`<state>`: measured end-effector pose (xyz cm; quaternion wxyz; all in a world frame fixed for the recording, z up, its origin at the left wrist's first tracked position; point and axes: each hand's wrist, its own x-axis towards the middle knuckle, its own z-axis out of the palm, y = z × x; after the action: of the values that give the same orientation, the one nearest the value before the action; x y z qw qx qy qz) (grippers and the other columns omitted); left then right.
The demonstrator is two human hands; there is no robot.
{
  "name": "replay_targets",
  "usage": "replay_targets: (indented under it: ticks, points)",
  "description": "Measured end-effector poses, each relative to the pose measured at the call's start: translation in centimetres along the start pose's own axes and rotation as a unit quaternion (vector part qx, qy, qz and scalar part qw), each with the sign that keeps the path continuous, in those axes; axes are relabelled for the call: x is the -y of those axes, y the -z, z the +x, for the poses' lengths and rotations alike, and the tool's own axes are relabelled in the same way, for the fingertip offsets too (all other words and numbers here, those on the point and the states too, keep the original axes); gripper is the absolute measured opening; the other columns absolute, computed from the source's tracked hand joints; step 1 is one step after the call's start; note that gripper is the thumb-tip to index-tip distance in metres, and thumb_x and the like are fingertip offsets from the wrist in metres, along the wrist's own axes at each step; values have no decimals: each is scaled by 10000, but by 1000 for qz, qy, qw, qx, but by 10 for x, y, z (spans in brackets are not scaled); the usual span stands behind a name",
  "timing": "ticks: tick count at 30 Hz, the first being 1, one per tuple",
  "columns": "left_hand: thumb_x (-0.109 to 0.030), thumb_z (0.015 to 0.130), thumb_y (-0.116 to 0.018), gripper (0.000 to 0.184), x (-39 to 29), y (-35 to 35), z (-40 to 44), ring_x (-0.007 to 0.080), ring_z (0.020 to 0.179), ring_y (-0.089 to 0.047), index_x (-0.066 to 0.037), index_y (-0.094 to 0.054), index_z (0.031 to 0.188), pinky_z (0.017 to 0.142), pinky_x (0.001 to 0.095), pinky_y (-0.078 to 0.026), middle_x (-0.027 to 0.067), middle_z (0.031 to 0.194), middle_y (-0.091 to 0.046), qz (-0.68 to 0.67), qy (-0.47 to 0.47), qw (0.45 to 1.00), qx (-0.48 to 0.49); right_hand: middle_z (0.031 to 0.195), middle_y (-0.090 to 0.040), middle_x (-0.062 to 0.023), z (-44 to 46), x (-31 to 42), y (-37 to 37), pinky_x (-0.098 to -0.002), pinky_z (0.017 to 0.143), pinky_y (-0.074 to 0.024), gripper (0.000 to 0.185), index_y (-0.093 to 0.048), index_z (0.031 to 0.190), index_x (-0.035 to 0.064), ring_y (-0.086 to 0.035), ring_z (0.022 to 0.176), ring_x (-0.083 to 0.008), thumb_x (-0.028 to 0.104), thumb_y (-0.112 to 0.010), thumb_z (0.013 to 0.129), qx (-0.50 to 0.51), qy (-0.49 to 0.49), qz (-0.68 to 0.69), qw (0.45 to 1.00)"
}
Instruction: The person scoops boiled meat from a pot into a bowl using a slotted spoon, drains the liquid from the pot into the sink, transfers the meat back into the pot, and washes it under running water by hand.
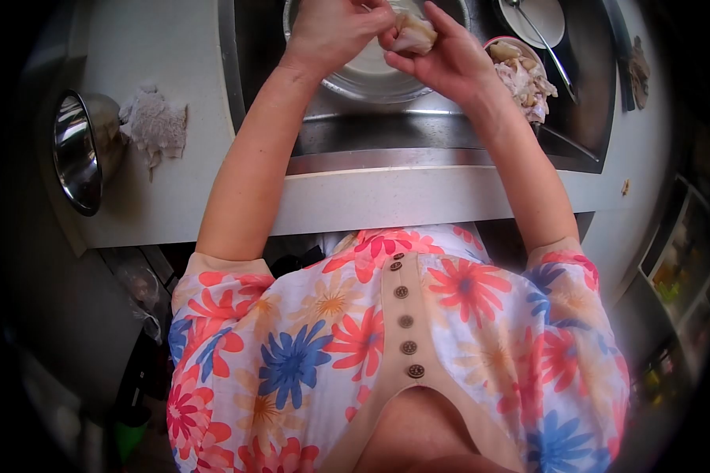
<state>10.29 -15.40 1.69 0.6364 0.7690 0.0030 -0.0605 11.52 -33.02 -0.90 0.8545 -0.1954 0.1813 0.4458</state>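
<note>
A pale, wet piece of raw chicken [415, 34] rests in my right hand [448, 63], the fingers and thumb curled around it. My left hand [341, 30] is right beside it, its fingertips pinched together close to the chicken; whatever they hold is too small to make out. Below both hands stands a round metal basin [379, 88] with cloudy whitish liquid in it. To the right of my right hand, a bowl [493, 41] is heaped with more raw chicken pieces [525, 83], partly hidden by my wrist.
The basin stands in a dark-looking metal sink [347, 130]. A white bowl [546, 22] with a long metal spoon [551, 55] sits at the upper right. On the left counter [177, 201] are a tilted steel bowl [79, 154] and a crumpled rag [156, 120]. Another cloth [639, 75] lies far right.
</note>
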Motion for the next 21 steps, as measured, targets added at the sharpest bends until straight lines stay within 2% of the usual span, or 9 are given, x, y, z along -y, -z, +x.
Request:
replay_targets:
  ticks: [1,5,8,11,14,17,18,21]
  points:
    - [-111,753,-643,131,2,3,0,90,594,-553,19,-638,738,537,244,-445,49,667,-607,-27,19,999,3,1011,-574,-127,-2,0,-4,-440,800,-486,450,-470,1119,-12,-576,947,-253,384,-336,954,6,-5,10,1000]
    - [-88,755,-629,93,-1,9,-2,78,595,-557,4,-644,762,536,237,-443,34,639,-608,38,33,999,-14,985,-580,-124,-4,1,-12,-446,765,-497,430,-492,1076,7,-581,928,-264,399,-384,936,-12,-10,9,1000]
    - [-88,747,-625,92,0,9,-2,83,594,-565,-1,-645,771,547,233,-446,47,631,-610,112,8,988,-105,936,-594,-114,-2,4,0,-438,740,-501,389,-526,1015,39,-585,917,-264,400,-413,925,-2,-31,32,999]
    - [-74,742,-612,93,-6,5,-8,93,595,-577,-4,-651,791,555,238,-452,72,639,-623,85,-22,989,-120,875,-606,-93,-1,4,6,-416,718,-499,326,-547,941,68,-591,888,-255,374,-437,917,-22,-2,-9,1000]
    - [-72,745,-608,111,-14,-1,-14,109,610,-600,-3,-662,813,564,245,-463,94,678,-648,73,-52,991,-96,824,-606,-69,1,1,2,-370,660,-484,270,-548,888,86,-593,812,-228,335,-447,913,-49,27,-28,998]
    - [-78,752,-605,119,-18,-8,-14,129,619,-621,-11,-673,824,569,259,-476,107,691,-657,18,-36,999,-31,781,-597,-53,5,0,-2,-321,588,-448,231,-547,868,102,-577,705,-187,310,-453,905,-69,44,-18,997]
    - [-113,767,-608,131,-17,-8,-13,138,624,-631,-9,-677,808,588,260,-486,104,677,-657,106,-23,994,-32,761,-593,-48,7,0,0,-303,562,-431,223,-549,860,108,-567,672,-174,306,-455,903,-76,51,-18,996]
    - [-180,762,-631,185,-21,-15,-15,140,606,-632,1,-670,764,579,262,-491,99,658,-655,30,-26,999,-30,710,-582,-37,10,-1,11,-271,488,-391,217,-555,832,119,-539,588,-147,310,-468,888,-71,69,-39,994]
